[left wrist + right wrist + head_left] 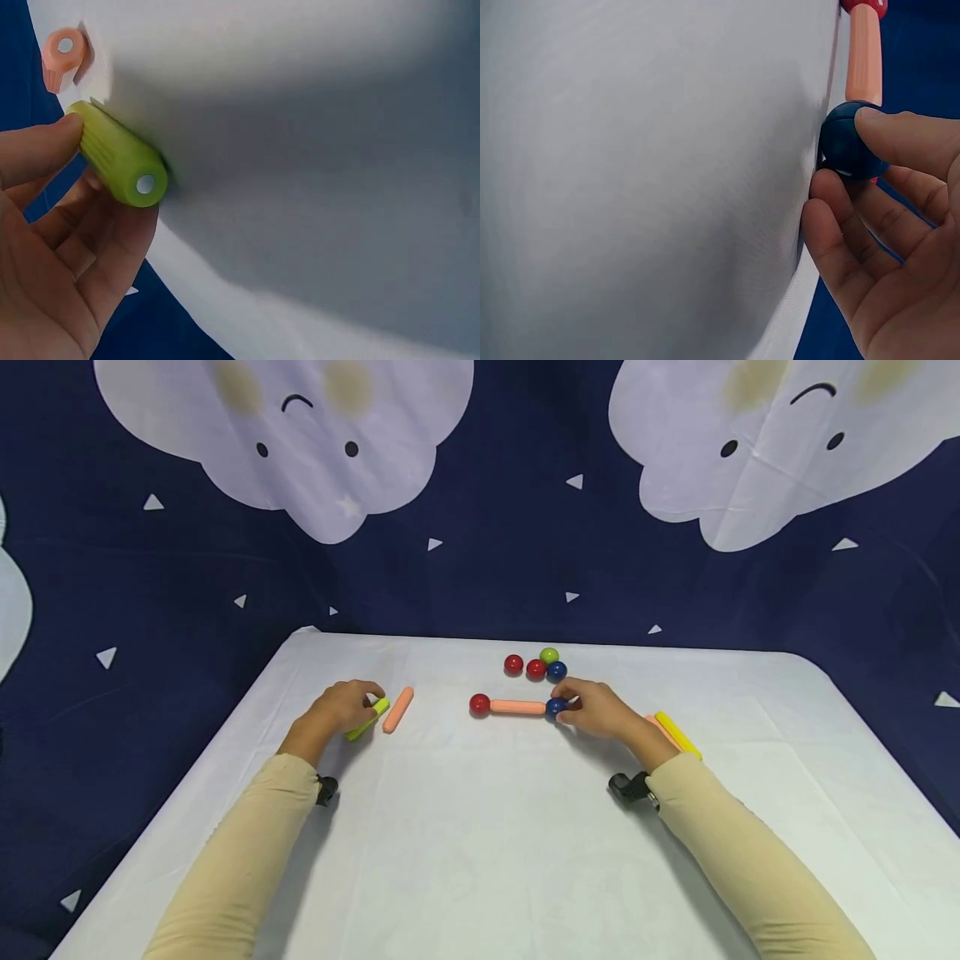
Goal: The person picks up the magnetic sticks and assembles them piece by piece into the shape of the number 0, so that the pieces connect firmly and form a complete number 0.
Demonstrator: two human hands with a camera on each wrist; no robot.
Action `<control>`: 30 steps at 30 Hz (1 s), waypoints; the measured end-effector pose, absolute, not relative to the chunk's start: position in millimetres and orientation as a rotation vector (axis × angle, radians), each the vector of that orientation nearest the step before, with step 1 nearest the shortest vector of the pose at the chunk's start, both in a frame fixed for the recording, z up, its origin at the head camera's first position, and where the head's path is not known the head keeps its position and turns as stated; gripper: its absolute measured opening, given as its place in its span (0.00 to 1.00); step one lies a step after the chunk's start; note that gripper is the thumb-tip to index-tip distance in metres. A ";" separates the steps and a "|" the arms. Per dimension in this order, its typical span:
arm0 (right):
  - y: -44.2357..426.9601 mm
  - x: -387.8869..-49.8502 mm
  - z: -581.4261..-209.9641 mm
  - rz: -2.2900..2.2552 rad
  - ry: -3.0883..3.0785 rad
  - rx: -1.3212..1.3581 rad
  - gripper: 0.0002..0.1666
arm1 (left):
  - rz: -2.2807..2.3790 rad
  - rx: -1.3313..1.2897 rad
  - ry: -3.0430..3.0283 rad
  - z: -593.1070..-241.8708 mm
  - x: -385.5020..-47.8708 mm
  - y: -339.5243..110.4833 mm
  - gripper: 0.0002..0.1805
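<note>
My left hand (340,708) holds a yellow-green rod (124,161) between thumb and fingers; in the left wrist view its near end shows a pale round disc. Just right of it on the table lies a peach rod (398,710). My right hand (598,710) pinches a dark blue ball (845,141). That ball sits at the right end of another peach rod (517,707), whose left end meets a red ball (479,705). Whether the rod with its balls touches the table cannot be told.
Behind the joined piece lie two red balls (513,665), a green ball (550,656) and a blue ball (557,672). A yellow rod (678,735) and a peach rod lie by my right wrist, partly hidden. A dark patterned cloth (517,568) hangs behind the white table (480,843).
</note>
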State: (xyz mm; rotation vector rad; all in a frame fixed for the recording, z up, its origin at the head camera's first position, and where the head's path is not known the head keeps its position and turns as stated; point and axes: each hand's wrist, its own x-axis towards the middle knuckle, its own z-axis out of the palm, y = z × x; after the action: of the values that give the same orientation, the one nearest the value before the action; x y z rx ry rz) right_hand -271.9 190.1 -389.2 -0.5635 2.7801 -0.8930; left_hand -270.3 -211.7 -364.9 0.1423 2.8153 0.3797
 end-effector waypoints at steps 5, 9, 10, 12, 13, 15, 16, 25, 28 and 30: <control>190.6 -271.8 -389.3 -0.890 2.779 -0.571 0.17 | 0.359 0.181 2.812 -364.5 -268.4 -212.4 0.23; 190.8 -272.3 -389.7 -0.884 2.779 -0.573 0.17 | 0.386 0.166 2.815 -366.1 -267.1 -214.6 0.24; 190.9 -272.3 -389.6 -0.884 2.778 -0.572 0.17 | 0.396 0.168 2.819 -366.5 -267.0 -215.8 0.24; 191.0 -272.6 -389.7 -0.885 2.778 -0.572 0.17 | 0.421 0.164 2.824 -366.4 -266.8 -218.1 0.24; 190.9 -272.6 -389.7 -0.885 2.778 -0.572 0.17 | 0.447 0.153 2.820 -366.1 -266.7 -219.4 0.25; 190.7 -272.8 -389.7 -0.888 2.775 -0.575 0.17 | 0.512 0.133 2.813 -364.0 -265.1 -221.3 0.25; 190.7 -272.7 -389.7 -0.890 2.774 -0.575 0.17 | 0.549 0.124 2.811 -362.6 -264.2 -221.5 0.25; 190.6 -273.3 -389.3 -0.895 2.775 -0.567 0.17 | 1.015 0.229 2.738 -353.4 -255.4 -206.0 0.24; 190.7 -273.4 -389.1 -0.893 2.770 -0.565 0.17 | 1.075 0.258 2.701 -353.8 -251.4 -194.9 0.23; 190.8 -273.5 -388.8 -0.898 2.769 -0.565 0.18 | 1.062 0.286 2.701 -354.6 -248.6 -186.1 0.23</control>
State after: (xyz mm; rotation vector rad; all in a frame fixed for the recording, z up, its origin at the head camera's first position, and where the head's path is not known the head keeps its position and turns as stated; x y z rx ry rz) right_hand -273.5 190.8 -388.8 -0.5650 2.7685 -0.8976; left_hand -248.6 -186.1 -354.6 0.2863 2.7007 1.0618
